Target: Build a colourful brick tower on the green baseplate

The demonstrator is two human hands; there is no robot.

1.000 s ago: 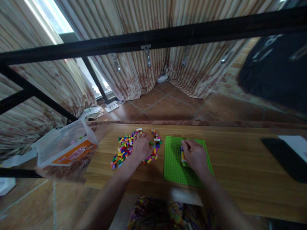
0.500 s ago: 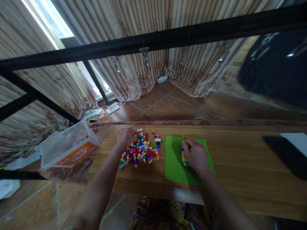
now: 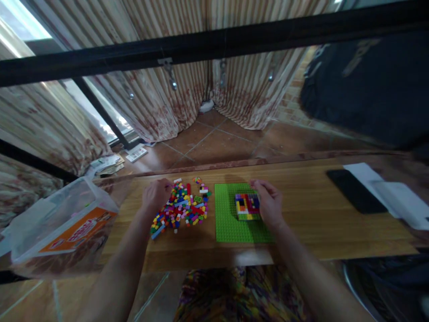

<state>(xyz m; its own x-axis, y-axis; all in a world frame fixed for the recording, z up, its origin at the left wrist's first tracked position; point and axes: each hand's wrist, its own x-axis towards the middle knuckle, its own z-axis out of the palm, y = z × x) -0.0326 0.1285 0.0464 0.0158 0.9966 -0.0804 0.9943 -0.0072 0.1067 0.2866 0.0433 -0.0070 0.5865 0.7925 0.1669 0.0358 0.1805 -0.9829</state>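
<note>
On the wooden tabletop (image 3: 301, 192), loose toy bricks (image 3: 181, 205) heaped left of a green studded baseplate (image 3: 225, 226); on it, near the middle, a low multicoloured brick block (image 3: 247, 206). Best to pick one brick at a time, match studs, press straight down (steadying the block meanwhile). Left hand (image 3: 156, 196) at the heap's far-left edge, fingers bent nearly together; right hand (image 3: 271, 202) by the block's right side, fingers curled inward. Too blurred to tell of any brick in either, or of contact with the block.

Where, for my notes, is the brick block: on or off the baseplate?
On: the green baseplate shows beyond and left of the brick block.
</note>
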